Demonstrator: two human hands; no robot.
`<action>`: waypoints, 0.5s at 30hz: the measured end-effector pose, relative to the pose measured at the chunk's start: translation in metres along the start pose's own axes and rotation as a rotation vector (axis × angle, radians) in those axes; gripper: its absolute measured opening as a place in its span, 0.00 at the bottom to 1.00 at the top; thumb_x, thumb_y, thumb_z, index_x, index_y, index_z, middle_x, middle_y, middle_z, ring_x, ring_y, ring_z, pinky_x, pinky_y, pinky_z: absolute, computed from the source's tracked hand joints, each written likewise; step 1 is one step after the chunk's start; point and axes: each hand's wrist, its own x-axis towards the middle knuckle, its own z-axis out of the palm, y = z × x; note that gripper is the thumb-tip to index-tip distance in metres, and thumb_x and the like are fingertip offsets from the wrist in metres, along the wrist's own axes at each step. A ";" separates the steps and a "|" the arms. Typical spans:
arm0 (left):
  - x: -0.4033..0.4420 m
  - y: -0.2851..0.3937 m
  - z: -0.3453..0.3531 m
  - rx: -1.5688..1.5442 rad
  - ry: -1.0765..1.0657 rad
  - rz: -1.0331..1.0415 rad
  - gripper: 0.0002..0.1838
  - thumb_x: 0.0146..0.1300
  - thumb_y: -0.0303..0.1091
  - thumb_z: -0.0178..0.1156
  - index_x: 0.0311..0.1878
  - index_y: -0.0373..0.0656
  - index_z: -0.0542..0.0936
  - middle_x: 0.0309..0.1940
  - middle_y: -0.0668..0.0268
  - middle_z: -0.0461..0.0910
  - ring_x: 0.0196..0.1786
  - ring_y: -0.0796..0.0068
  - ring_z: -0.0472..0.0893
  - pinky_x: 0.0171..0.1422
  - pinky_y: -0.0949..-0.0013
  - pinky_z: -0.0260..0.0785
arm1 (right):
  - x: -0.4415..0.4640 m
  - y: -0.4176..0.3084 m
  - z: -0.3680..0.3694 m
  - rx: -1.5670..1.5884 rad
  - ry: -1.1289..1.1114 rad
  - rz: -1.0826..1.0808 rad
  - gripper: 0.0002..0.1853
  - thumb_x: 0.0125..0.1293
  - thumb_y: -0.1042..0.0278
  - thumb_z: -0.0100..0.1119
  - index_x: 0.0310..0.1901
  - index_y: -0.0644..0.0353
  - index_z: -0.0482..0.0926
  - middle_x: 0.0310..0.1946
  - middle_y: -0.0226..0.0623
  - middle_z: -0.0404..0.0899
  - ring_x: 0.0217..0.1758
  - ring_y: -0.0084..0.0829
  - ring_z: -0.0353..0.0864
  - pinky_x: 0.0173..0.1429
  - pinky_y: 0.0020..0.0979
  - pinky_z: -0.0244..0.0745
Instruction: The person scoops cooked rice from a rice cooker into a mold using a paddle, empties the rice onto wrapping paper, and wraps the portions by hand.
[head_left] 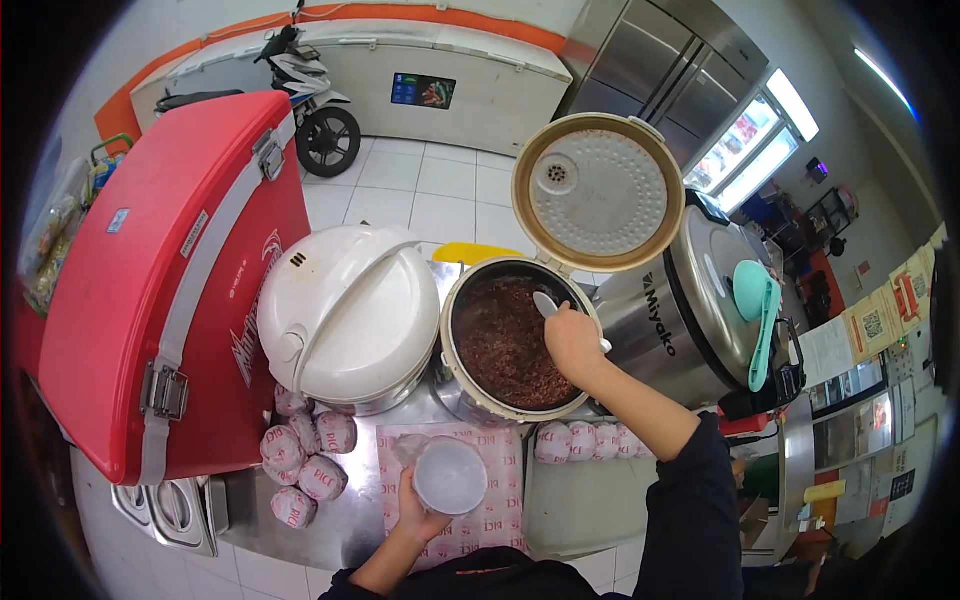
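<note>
My right hand (575,345) is closed around a white rice paddle (544,304) over the open rice cooker (452,370). Reddish-brown cooked rice (503,345) fills the pot, and the paddle's blade is at its right side. My left hand (418,518) grips a round translucent plastic bowl (450,474) from its left and lower side; no rice shows inside. Beneath the bowl lies a printed wrapping paper sheet (503,500). Several paper-wrapped bundles (322,478) are grouped left of the sheet, and more wrapped bundles (588,441) line the tray at right.
A closed white rice cooker (350,310) and a large red cooler box (170,270) stand left. The open cooker's lid (600,190) is raised behind it. At right, a steel Miyako cooker (665,310) carries a turquoise ladle (765,330). A shallow tray (580,510) sits front right.
</note>
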 end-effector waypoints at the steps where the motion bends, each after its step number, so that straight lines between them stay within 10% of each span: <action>1: 0.001 -0.001 -0.001 -0.005 0.003 -0.001 0.31 0.60 0.58 0.38 0.60 0.48 0.69 0.59 0.61 0.70 0.61 0.57 0.69 0.66 0.51 0.58 | 0.002 -0.006 0.001 -0.020 -0.013 0.020 0.20 0.57 0.71 0.51 0.49 0.77 0.74 0.20 0.37 0.81 0.21 0.27 0.82 0.21 0.28 0.75; 9: 0.002 -0.002 -0.009 -0.022 0.004 -0.067 0.32 0.60 0.57 0.36 0.61 0.49 0.68 0.60 0.62 0.68 0.62 0.58 0.68 0.65 0.51 0.60 | 0.021 -0.035 0.029 -0.089 -0.071 0.088 0.18 0.57 0.70 0.51 0.46 0.73 0.77 0.25 0.38 0.81 0.25 0.31 0.83 0.22 0.29 0.76; 12: -0.002 -0.003 -0.003 -0.031 -0.006 -0.072 0.31 0.60 0.57 0.36 0.61 0.50 0.68 0.60 0.62 0.68 0.62 0.58 0.68 0.65 0.51 0.60 | 0.039 -0.014 0.019 0.090 -0.019 -0.216 0.08 0.55 0.71 0.52 0.29 0.62 0.82 0.23 0.41 0.81 0.27 0.34 0.84 0.28 0.31 0.78; 15: 0.000 -0.010 -0.001 -0.053 -0.024 -0.085 0.31 0.60 0.57 0.36 0.61 0.50 0.69 0.60 0.62 0.69 0.62 0.57 0.68 0.65 0.51 0.60 | 0.038 -0.012 0.015 0.073 -0.021 -0.425 0.09 0.56 0.71 0.50 0.34 0.65 0.77 0.19 0.42 0.79 0.23 0.39 0.81 0.27 0.37 0.76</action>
